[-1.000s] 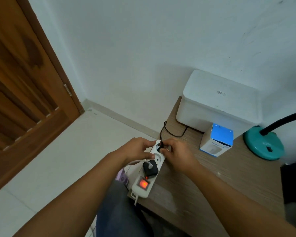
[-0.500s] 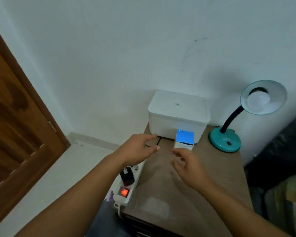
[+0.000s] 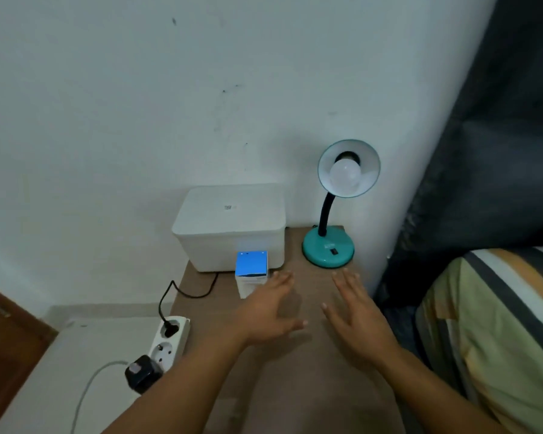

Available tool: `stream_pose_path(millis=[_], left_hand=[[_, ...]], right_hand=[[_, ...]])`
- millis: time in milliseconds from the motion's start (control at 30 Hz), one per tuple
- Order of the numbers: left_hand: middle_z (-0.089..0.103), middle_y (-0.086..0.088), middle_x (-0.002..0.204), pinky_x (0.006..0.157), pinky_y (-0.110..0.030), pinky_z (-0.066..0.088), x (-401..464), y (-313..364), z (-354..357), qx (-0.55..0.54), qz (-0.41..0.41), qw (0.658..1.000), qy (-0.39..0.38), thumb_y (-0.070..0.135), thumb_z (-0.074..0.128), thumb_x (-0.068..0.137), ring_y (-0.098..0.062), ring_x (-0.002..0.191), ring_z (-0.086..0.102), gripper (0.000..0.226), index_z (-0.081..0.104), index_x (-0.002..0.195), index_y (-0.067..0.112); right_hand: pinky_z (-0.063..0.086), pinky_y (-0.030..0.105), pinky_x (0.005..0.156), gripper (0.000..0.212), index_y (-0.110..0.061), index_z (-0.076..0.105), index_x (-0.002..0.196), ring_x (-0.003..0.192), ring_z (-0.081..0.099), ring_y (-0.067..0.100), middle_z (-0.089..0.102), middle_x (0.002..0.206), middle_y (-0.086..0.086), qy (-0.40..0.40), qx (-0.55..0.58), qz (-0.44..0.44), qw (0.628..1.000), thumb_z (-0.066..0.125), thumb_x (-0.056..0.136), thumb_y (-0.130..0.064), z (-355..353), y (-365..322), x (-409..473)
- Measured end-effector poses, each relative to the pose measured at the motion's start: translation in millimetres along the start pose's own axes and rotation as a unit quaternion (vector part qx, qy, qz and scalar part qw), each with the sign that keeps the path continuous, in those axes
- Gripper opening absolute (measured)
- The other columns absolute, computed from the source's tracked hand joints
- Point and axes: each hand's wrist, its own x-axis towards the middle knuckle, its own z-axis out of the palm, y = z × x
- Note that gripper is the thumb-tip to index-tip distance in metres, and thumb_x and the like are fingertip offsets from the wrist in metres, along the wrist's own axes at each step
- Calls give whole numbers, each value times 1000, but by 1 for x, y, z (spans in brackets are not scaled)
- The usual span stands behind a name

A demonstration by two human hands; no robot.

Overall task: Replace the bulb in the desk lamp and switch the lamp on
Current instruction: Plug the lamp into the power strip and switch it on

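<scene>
A pale wall (image 3: 201,89), scuffed with small dark marks, backs a wooden bedside table (image 3: 295,386). A brown wooden door (image 3: 3,339) stands at lower left above a light tiled floor (image 3: 44,386). A dark curtain (image 3: 499,151) hangs at right over striped bedding (image 3: 499,324). Light is dim and even.

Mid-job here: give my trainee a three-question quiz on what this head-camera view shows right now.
1. True or false: the bulb in the teal lamp is lit.
2. What does the left hand hold? A) the blue-topped box B) a plug C) nothing
3. Fill in: the lamp's black cord is plugged into the white ____.

Key
1. False; the bulb looks unlit.
2. C; both it and the right hand hover open above the wooden table.
3. power strip
</scene>
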Motion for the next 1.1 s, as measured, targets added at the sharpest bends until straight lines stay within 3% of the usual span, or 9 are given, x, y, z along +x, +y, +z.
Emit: stream_pose_path(millis=[133,267,400,600,933,1100], left_hand=[[-6,10,166,125,-42,10,33,0,14,41,17,998,-33,66,69,78,-11,152,-10,114,1,159,24],[-10,11,166,124,-38,3,69,-3,27,38,15,999,-20,73,65,75,-9,151,-16,119,-3,159,25],[-10,12,165,119,-30,-2,101,-5,38,27,12,1000,-2,71,64,78,-7,150,-15,116,-5,159,25],[-13,2,166,117,-24,-6,141,-13,53,31,16,999,0,71,58,83,-13,153,-11,113,-7,159,18],[-9,-2,167,120,-24,-1,158,-30,69,26,30,999,37,62,56,89,-16,154,-5,102,0,159,13],[-5,-3,167,124,-29,6,159,-32,70,17,14,998,60,65,53,88,-17,154,-2,101,5,159,12]], right_hand=[[6,39,122,83,-30,-1,154,148,-14,10,-11,162,-7,-10,-23,15,1000,30,90,-70,-2,28,17],[1,36,121,85,-29,-5,154,147,-15,10,-14,161,-7,-34,-38,30,998,28,89,-72,4,51,43],[0,31,119,83,-27,-2,155,147,-13,9,-8,162,-6,-47,-29,37,998,35,92,-65,15,70,68],[14,38,122,75,-22,11,155,149,-3,14,-1,163,-2,-37,-19,14,999,44,95,-53,30,93,100],[12,27,117,74,-19,16,155,149,2,13,1,162,-2,-12,-2,-17,1000,52,94,-41,39,101,118],[14,31,119,75,-16,18,154,150,3,15,3,162,-1,-10,-10,-20,1000,47,92,-47,45,93,116]])
